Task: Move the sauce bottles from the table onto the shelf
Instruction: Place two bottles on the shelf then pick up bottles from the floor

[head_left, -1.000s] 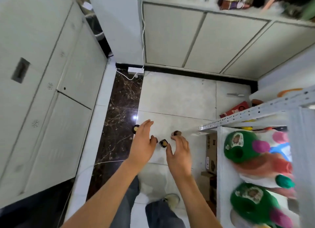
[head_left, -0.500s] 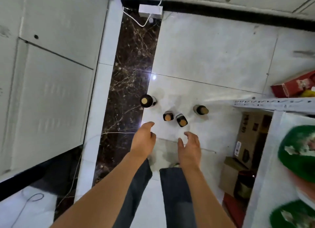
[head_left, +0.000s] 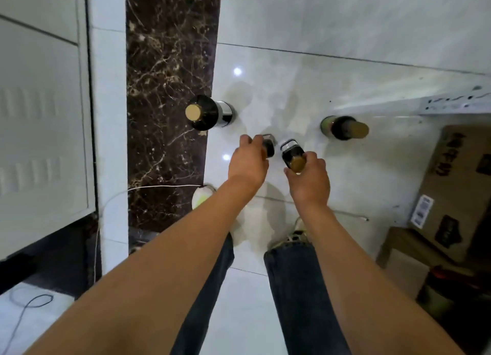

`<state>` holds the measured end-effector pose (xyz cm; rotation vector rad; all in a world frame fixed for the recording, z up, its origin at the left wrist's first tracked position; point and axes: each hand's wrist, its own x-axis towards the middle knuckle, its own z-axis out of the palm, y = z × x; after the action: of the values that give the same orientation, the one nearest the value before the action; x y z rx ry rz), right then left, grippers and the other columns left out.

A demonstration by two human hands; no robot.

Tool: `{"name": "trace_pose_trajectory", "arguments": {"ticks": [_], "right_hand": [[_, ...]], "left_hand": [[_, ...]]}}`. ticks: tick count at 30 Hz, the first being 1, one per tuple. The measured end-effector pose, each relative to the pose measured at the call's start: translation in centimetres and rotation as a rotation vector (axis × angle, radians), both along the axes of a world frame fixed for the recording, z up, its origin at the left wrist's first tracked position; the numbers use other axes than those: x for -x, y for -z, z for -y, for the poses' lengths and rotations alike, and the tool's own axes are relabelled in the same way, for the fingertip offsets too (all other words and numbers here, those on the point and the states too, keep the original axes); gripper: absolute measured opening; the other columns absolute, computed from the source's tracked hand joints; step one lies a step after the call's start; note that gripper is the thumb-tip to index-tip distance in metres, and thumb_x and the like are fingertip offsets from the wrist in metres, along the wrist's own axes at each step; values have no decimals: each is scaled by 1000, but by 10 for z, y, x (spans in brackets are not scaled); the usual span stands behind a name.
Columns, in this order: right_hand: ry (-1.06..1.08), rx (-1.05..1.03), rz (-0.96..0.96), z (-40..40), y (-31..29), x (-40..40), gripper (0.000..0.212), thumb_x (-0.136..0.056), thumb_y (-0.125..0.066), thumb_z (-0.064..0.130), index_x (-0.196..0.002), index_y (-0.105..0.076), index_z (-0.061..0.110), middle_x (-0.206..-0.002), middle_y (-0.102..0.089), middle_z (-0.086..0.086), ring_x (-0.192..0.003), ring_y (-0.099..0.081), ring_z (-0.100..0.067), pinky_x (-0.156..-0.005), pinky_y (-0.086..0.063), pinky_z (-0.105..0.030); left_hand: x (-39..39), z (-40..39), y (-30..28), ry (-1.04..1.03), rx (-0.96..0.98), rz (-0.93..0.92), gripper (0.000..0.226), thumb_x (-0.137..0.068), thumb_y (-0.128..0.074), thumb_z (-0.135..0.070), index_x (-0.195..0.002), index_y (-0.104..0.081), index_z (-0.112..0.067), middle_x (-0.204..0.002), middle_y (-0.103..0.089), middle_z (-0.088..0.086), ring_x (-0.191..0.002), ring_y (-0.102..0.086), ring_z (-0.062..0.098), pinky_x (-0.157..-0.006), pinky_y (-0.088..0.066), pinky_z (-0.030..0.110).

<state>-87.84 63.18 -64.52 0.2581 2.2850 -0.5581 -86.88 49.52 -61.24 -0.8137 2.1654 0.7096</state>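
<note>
Both hands have dropped from above onto the two middle bottles. The left hand (head_left: 248, 163) curls its fingers over the left middle bottle (head_left: 267, 146); the right hand (head_left: 309, 178) grips the right middle bottle (head_left: 292, 154) at its neck. Four dark sauce bottles stand upright on the pale floor (head_left: 345, 35), caps up, long axes vertical: far-left bottle (head_left: 208, 112), far-right bottle (head_left: 344, 127), and the two held ones between them.

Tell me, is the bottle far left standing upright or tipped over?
Upright: the bottle stands on its base on the floor, cap facing up.
</note>
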Motion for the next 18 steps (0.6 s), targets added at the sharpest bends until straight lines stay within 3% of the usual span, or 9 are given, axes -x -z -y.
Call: {"name": "trace_pose_trajectory", "arguments": {"ticks": [5,9,13,18], "right_hand": [[-46,30,-104,-4,17,-6,33,-91,-66,30,-116,-56,11,-112,-62,-11,-96,-62,-30,-77,-50,-37],[-80,111,-205,-11,13,0,23,-89,-67,26,-104,-63,9,-101,-66,-9,-87,-62,-26,-69,-43,-29],[-79,194,-277,-11,-16,6,19,-87,-70,21,-98,-66,6,-94,-66,-10,-82,-60,-24,-67,-36,-24],[-87,273,-322,-18,-84,10,21,-85,-71,22,-100,-67,8,-93,-66,-9,-82,-61,-24,-67,-43,-27]], "left_hand": [[0,4,19,169,60,-61,31,-86,-63,-10,-115,-53,-6,-114,-50,15,-94,-57,38,-71,-41,37],[-1,-5,8,130,43,-130,20,-84,-60,-5,-103,-55,-5,-105,-53,14,-87,-57,39,-66,-40,37],[-2,-7,-13,101,27,-184,15,-83,-59,-6,-98,-56,-6,-100,-54,12,-82,-55,35,-64,-40,35],[-2,5,-72,149,14,-222,18,-81,-63,-9,-99,-61,-9,-99,-57,10,-86,-56,31,-70,-44,35]]}}
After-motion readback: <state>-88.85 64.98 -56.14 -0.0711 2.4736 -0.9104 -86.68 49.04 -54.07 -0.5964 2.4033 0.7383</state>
